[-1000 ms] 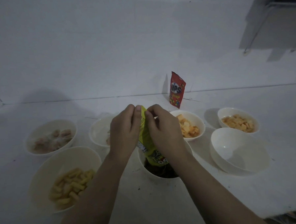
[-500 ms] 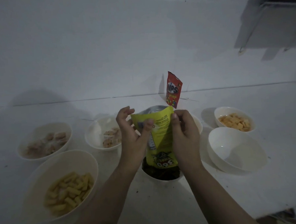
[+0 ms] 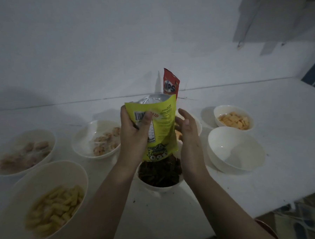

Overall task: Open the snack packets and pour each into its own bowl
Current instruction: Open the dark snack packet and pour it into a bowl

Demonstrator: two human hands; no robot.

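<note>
The left hand (image 3: 135,137) grips the yellow packet (image 3: 160,126) at centre frame, thumb across the printed face near the barcode, fingers curled behind the packet's left edge; the packet is inverted, its printing upside down, its lower end hanging just above the dark snacks (image 3: 160,173) in the centre bowl (image 3: 162,187); its silver-lined upper end gapes open. The right hand (image 3: 187,132) stands just right of the packet with fingers loosely extended, holding nothing; whether it touches the packet's right edge cannot be told.

A red packet (image 3: 171,85) stands upright behind the yellow one, against the wall (image 3: 94,49). Right of centre an empty bowl (image 3: 235,150) sits on the white counter (image 3: 283,167); beyond it, an orange-cracker bowl (image 3: 233,118). Lower left, a large bowl (image 3: 42,198) holds yellow sticks; at far left a bowl (image 3: 22,152) holds pale brownish pieces, blurred; left of the wrist a bowl (image 3: 97,139) holds round tan pieces. Another bowl (image 3: 198,125) lies mostly hidden behind the right hand.
</note>
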